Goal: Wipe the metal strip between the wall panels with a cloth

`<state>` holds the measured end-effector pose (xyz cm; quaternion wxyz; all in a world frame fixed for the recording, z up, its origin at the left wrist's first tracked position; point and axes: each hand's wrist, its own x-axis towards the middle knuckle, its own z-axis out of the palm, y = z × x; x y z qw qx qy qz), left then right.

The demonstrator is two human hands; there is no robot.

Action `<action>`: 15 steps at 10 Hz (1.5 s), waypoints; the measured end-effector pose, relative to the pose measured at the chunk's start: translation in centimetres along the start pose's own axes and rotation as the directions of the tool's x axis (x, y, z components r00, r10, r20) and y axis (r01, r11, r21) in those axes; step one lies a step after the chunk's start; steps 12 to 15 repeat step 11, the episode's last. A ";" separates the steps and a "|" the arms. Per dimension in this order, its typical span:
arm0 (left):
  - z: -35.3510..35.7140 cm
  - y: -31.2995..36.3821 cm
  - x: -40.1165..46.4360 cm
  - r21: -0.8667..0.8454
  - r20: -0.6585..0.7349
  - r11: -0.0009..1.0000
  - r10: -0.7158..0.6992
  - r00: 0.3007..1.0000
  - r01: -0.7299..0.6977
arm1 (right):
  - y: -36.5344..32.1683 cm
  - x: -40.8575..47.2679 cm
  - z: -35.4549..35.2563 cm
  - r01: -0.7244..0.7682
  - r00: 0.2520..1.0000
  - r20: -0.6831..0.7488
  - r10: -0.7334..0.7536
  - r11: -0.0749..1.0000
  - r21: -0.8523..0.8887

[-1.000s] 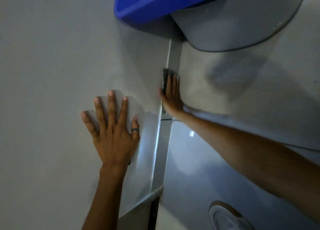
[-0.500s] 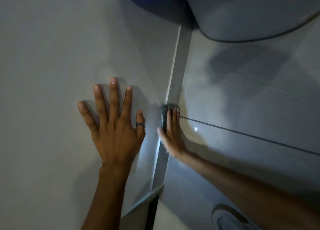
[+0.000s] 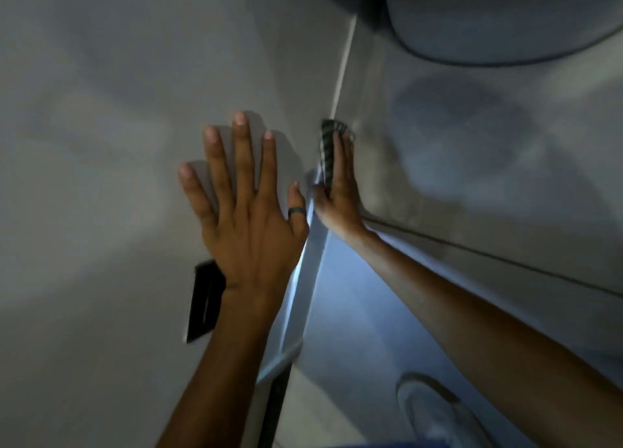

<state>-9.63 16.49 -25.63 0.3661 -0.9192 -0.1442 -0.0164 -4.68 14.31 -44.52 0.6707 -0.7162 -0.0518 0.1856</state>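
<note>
your right hand [image 3: 337,191] presses the cloth [image 3: 327,151] flat on the metal strip [image 3: 312,255], fingers together; the strip runs up and down, so slide along it; your left hand [image 3: 246,218] lies spread on the left panel [image 3: 101,144].

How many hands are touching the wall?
2. The left hand lies flat on the left wall panel, fingers spread; the right hand presses a cloth against the metal strip.

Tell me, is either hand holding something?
Yes. The right hand holds a folded cloth, pressed by the fingers flat against the strip; the thumb pinches its lower end. The left hand holds nothing, lying flat on the wall.
</note>
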 end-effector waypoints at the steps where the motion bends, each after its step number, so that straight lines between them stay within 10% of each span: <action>1: -0.9 0.0 -1.6 -0.147 0.114 0.988 0.056 0.992 -0.039 | -1.4 -5.2 -1.8 -0.163 0.966 0.203 0.157 0.987 0.013; 3: -7.5 -1.8 -1.4 -0.559 0.292 0.823 0.085 0.953 0.098 | -12.9 -8.1 -12.4 -0.513 0.800 0.199 0.566 0.817 -0.264; 6: -21.4 -6.0 2.0 -0.729 0.532 0.507 -0.001 0.846 0.459 | -38.8 -0.5 -24.9 0.231 0.959 0.283 0.005 0.562 -0.794; 7: -22.5 -5.0 4.0 -0.763 0.488 0.490 0.011 0.873 0.421 | -40.8 5.5 -27.5 0.231 0.973 0.206 -0.104 0.470 -0.852; 10: -23.4 -2.2 8.2 -0.745 0.560 0.480 0.073 0.826 0.463 | -38.0 18.2 -30.4 0.221 0.816 0.352 0.459 0.315 -0.923; 15: -29.4 -4.8 8.8 -0.737 0.557 0.455 -0.009 0.830 0.499 | -43.4 16.1 -30.7 0.234 0.856 0.365 0.365 0.357 -0.904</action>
